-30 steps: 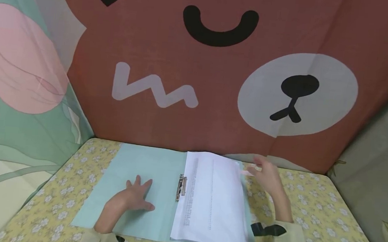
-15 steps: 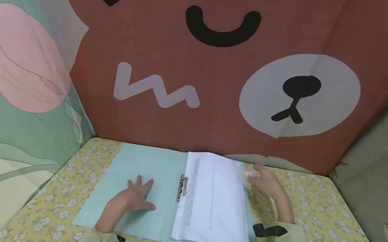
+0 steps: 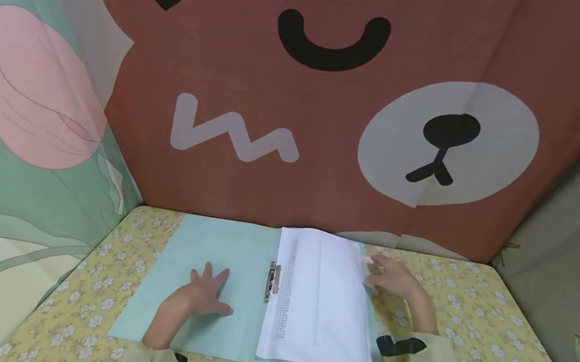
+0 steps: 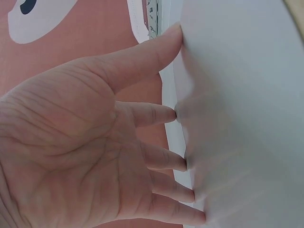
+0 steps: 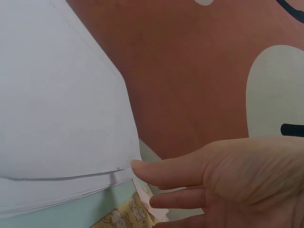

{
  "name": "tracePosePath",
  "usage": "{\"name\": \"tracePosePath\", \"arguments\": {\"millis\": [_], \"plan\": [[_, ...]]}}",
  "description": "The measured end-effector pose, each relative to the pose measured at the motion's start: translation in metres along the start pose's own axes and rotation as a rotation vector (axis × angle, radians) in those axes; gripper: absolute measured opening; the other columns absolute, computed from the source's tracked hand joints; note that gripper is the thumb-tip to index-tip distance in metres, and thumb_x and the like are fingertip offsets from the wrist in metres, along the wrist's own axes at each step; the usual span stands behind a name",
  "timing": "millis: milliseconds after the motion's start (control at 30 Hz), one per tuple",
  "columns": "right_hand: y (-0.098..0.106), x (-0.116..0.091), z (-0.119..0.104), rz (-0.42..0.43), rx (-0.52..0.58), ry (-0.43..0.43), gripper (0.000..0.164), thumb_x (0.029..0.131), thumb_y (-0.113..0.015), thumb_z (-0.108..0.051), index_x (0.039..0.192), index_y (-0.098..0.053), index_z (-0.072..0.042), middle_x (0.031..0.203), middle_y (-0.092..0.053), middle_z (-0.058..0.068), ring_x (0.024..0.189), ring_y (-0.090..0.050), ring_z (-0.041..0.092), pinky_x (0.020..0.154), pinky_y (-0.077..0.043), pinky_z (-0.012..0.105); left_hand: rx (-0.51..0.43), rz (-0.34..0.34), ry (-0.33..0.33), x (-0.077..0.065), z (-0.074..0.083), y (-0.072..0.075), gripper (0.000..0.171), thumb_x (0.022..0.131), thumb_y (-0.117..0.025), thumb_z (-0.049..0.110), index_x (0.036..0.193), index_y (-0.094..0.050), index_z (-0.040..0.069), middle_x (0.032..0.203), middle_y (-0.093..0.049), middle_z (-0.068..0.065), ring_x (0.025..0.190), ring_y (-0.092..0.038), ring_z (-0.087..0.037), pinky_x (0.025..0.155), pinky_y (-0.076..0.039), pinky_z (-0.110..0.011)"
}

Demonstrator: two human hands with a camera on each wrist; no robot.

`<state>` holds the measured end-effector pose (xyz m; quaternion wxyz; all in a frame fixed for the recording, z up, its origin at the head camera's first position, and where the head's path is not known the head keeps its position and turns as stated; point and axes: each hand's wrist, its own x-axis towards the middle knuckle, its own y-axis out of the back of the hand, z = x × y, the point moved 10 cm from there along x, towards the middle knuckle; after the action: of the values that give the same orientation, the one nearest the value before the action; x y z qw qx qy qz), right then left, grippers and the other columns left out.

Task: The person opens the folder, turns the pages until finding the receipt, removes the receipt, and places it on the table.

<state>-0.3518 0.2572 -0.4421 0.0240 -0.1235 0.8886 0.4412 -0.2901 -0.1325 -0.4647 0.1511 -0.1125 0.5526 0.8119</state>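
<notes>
A light teal folder [image 3: 233, 239] lies open on the table, with a stack of printed paper sheets [image 3: 326, 299] on its right half. A metal clip [image 3: 272, 281] stands at the sheets' left edge, by the spine. With fingers spread, my left hand [image 3: 199, 294] rests its fingertips on the bare left cover; the left wrist view shows those fingertips [image 4: 180, 164] against it. My right hand [image 3: 395, 276] is at the right edge of the sheets near their far corner. In the right wrist view its extended thumb [image 5: 166, 171] meets the paper edge. A pink tab [image 3: 367, 259] shows beside the right fingers.
Yellow flowered cloth [image 3: 465, 311] covers the table around the folder. Behind stands a brown fabric backdrop [image 3: 207, 185] with a bear face. Patterned curtains hang at the left [image 3: 25, 192] and right [image 3: 565, 228].
My right hand has come down from above the pink tab to the sheets' right edge, its fingers now lower and closer to the paper. The left hand stays in place on the cover.
</notes>
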Motion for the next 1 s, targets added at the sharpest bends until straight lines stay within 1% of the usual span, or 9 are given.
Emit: {"name": "tracePosePath", "arguments": {"millis": [100, 267, 400, 533, 633, 700, 767, 867, 1000], "plan": [[-0.003, 0.001, -0.001, -0.007, -0.01, 0.009, 0.067, 0.098, -0.071, -0.018, 0.149, -0.041, 0.015, 0.151, -0.042, 0.038, 0.138, -0.04, 0.057, 0.106, -0.041, 0.067, 0.003, 0.0, 0.002, 0.0, 0.0, 0.0, 0.087, 0.087, -0.084, 0.035, 0.155, -0.042, -0.001, 0.16, -0.016, -0.043, 0.144, -0.012, -0.068, 0.105, -0.034, -0.078], [-0.003, 0.001, 0.0, -0.003, -0.024, 0.002, 0.067, 0.096, -0.073, -0.017, 0.148, -0.044, 0.013, 0.148, -0.046, 0.038, 0.135, -0.044, 0.057, 0.103, -0.044, 0.066, 0.015, 0.001, 0.005, 0.001, 0.0, -0.001, 0.087, 0.087, -0.084, 0.035, 0.155, -0.042, 0.0, 0.16, -0.015, -0.043, 0.144, -0.013, -0.069, 0.105, -0.034, -0.078], [-0.002, 0.002, 0.005, 0.0, -0.049, -0.015, 0.065, 0.095, -0.075, -0.015, 0.147, -0.046, 0.012, 0.144, -0.049, 0.039, 0.129, -0.05, 0.055, 0.098, -0.049, 0.064, 0.019, 0.002, 0.006, 0.002, -0.001, -0.001, 0.087, 0.087, -0.083, 0.035, 0.155, -0.042, 0.0, 0.16, -0.015, -0.043, 0.144, -0.013, -0.069, 0.105, -0.034, -0.078], [-0.001, 0.002, 0.011, -0.006, -0.071, -0.037, 0.063, 0.093, -0.077, -0.015, 0.144, -0.049, 0.009, 0.137, -0.054, 0.037, 0.112, -0.058, 0.046, 0.09, -0.052, 0.059, 0.019, 0.004, 0.015, 0.002, -0.001, -0.002, 0.087, 0.087, -0.084, 0.036, 0.155, -0.042, 0.001, 0.161, -0.015, -0.042, 0.145, -0.013, -0.068, 0.106, -0.033, -0.077], [-0.003, 0.003, 0.016, -0.013, -0.065, -0.058, 0.066, 0.091, -0.077, -0.014, 0.145, -0.047, 0.01, 0.139, -0.052, 0.038, 0.116, -0.057, 0.048, 0.092, -0.052, 0.059, 0.017, 0.007, 0.017, 0.002, -0.001, -0.001, 0.087, 0.087, -0.084, 0.036, 0.155, -0.042, 0.001, 0.161, -0.016, -0.042, 0.145, -0.013, -0.067, 0.106, -0.033, -0.077], [-0.006, 0.004, 0.019, -0.026, -0.059, -0.069, 0.072, 0.091, -0.077, -0.014, 0.149, -0.043, 0.01, 0.144, -0.048, 0.039, 0.126, -0.052, 0.054, 0.097, -0.049, 0.062, 0.017, 0.01, 0.017, 0.002, 0.0, 0.0, 0.087, 0.087, -0.084, 0.036, 0.155, -0.042, 0.001, 0.161, -0.016, -0.042, 0.145, -0.013, -0.067, 0.106, -0.032, -0.077], [-0.008, 0.004, 0.02, -0.034, -0.052, -0.08, 0.079, 0.09, -0.078, -0.014, 0.153, -0.037, 0.011, 0.151, -0.041, 0.039, 0.136, -0.042, 0.057, 0.102, -0.045, 0.066, 0.018, 0.012, 0.014, 0.001, 0.001, 0.0, 0.087, 0.087, -0.084, 0.035, 0.155, -0.042, 0.0, 0.16, -0.017, -0.042, 0.145, -0.013, -0.068, 0.106, -0.032, -0.078], [-0.01, 0.005, 0.018, -0.043, -0.052, -0.076, 0.083, 0.089, -0.08, -0.014, 0.155, -0.034, 0.01, 0.156, -0.032, 0.038, 0.142, -0.033, 0.058, 0.107, -0.039, 0.069, 0.019, 0.014, 0.011, 0.0, 0.001, 0.001, 0.087, 0.087, -0.084, 0.035, 0.155, -0.043, 0.0, 0.16, -0.017, -0.042, 0.144, -0.014, -0.068, 0.106, -0.032, -0.078], [-0.01, 0.006, 0.015, -0.043, -0.056, -0.062, 0.083, 0.09, -0.078, -0.013, 0.157, -0.032, 0.008, 0.161, -0.023, 0.037, 0.146, -0.025, 0.058, 0.111, -0.032, 0.071, 0.017, 0.015, 0.011, 0.0, 0.001, 0.0, 0.087, 0.087, -0.084, 0.035, 0.155, -0.042, 0.0, 0.16, -0.017, -0.042, 0.144, -0.014, -0.068, 0.106, -0.031, -0.078]]}}
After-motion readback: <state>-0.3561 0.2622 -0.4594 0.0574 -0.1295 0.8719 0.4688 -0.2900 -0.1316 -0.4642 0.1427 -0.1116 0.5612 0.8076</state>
